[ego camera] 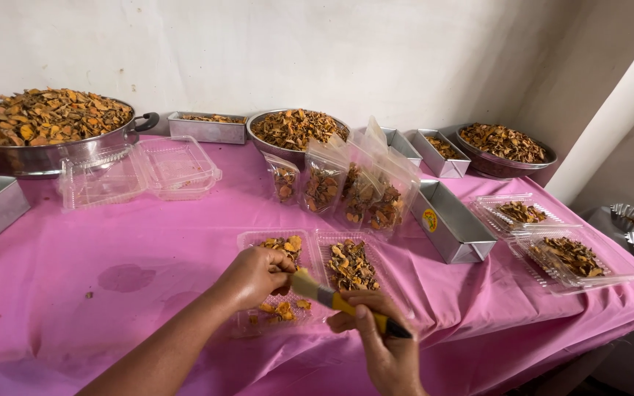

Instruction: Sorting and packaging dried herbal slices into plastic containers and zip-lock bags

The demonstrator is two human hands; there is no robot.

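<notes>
My left hand [256,277] rests curled on the left half of an open clear plastic clamshell box [317,242] that lies on the pink tablecloth. Dried orange-brown slices [351,265] fill its right half, and a few lie in the left half. My right hand [383,345] grips a small brush with a yellow handle [332,297]; its pale bristles point at my left hand's fingers. Whether the left fingers pinch a slice is hidden.
Several clear pouches of slices [354,192] stand behind the box. A large steel pan [45,150] heaped with slices sits far left, an empty clamshell [141,172] beside it. Steel bowls [511,165], rectangular tins [453,224] and filled clamshells [570,257] stand right, near the table edge.
</notes>
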